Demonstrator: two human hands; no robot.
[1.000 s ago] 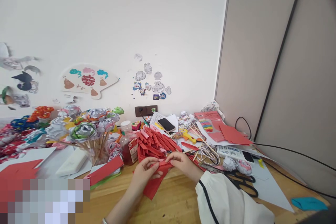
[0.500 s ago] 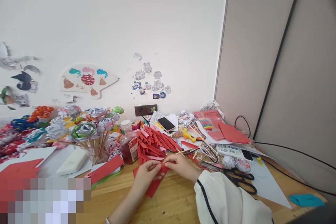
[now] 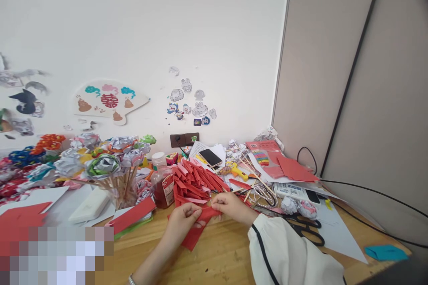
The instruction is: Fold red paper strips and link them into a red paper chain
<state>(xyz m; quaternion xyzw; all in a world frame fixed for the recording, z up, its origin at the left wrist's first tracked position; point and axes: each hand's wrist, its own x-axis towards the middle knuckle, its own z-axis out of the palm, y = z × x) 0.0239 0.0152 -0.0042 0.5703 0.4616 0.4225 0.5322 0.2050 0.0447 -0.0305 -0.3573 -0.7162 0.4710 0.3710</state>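
Between my two hands stretches a piece of red paper (image 3: pixel 207 213), just above the wooden table. My left hand (image 3: pixel 183 222) pinches its left end, thumb against the fingers. The right end is pinched by my right hand (image 3: pixel 230 208), whose wrist comes out of a loose white sleeve. Under my left hand a flat red sheet (image 3: pixel 192 238) lies on the table, partly covered by the fingers. Right behind my hands is a heap of folded red paper strips (image 3: pixel 197 180). How the held paper is folded is too small to make out.
Left of the heap stand a bottle of red liquid (image 3: pixel 162 182) and a cup of wooden sticks (image 3: pixel 123 193). Crumpled paper flowers (image 3: pixel 103 164) crowd the back left. To the right lie black scissors (image 3: pixel 304 229), a yellow glue gun (image 3: pixel 239 171) and a phone (image 3: pixel 210 157).
My hands have moved slightly apart, the right one to the right. More of the red paper now shows stretched between them. The view has shifted a little.
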